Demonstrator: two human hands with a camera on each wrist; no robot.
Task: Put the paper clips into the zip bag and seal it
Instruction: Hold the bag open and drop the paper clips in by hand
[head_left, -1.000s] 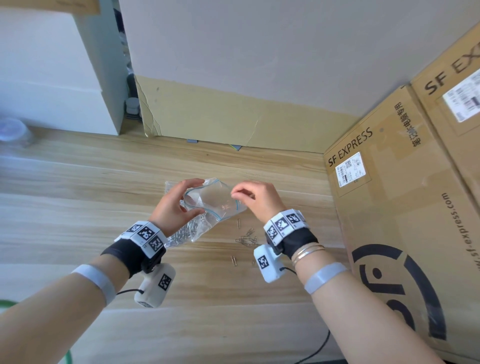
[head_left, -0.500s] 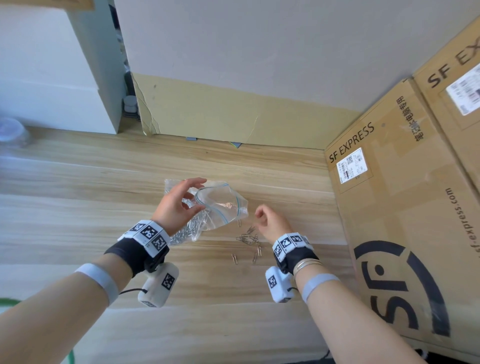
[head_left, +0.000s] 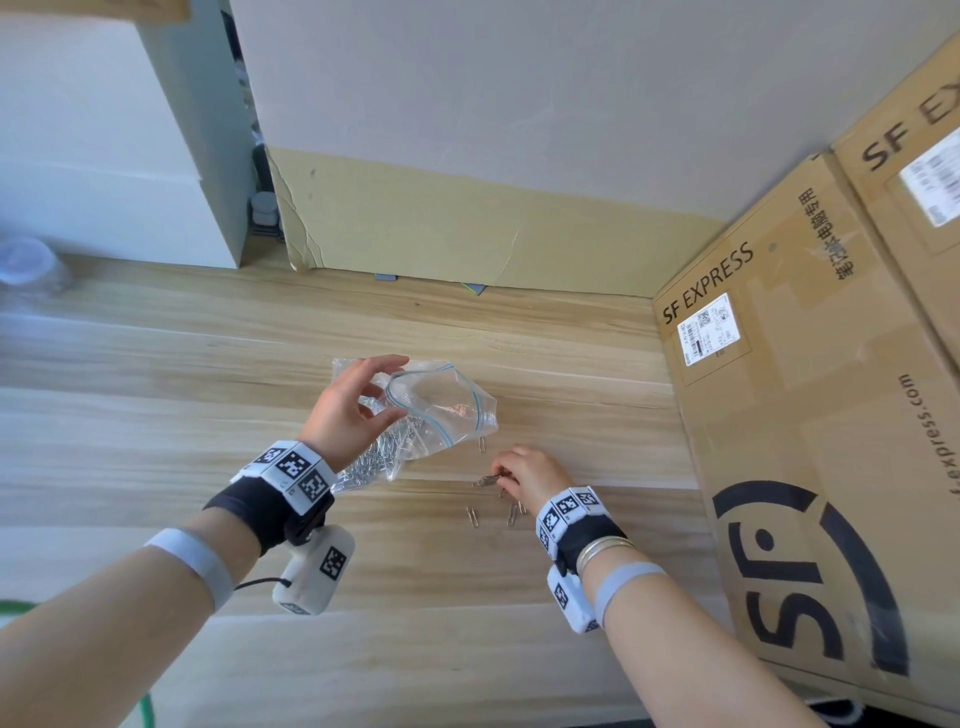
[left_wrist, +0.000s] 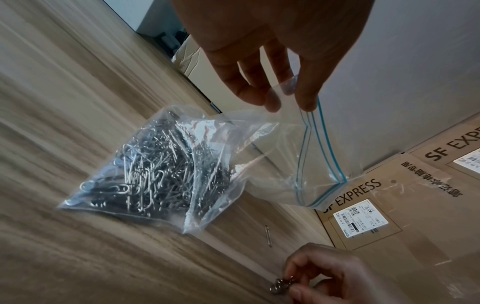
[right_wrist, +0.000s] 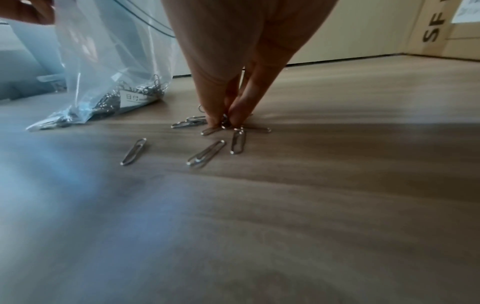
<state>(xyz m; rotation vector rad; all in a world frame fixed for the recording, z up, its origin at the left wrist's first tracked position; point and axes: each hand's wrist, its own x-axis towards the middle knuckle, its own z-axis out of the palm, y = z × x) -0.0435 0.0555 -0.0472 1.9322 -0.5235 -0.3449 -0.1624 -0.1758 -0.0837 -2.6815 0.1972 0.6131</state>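
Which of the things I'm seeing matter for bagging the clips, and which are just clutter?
For the job:
zip bag, mouth held open by left hand
loose paper clips on the table
pinched clips in right hand

Just lying about:
SF Express cartons
white box

In the right wrist view the right hand (right_wrist: 244, 61) is cut off at the top edge, and its fingertips (right_wrist: 213, 121) hide the paper clips (right_wrist: 225, 123) they pinch, so their number cannot be told. The left hand (right_wrist: 24, 10) shows only as a sliver at the top-left corner. The zip bag (right_wrist: 109, 53) runs off the top edge, its mouth out of view, and the near table (right_wrist: 78, 205) is blurred. In the left wrist view the right hand (left_wrist: 327, 275) is cut by the bottom edge. The cardboard box (head_left: 831, 467) runs off the head view's right side.
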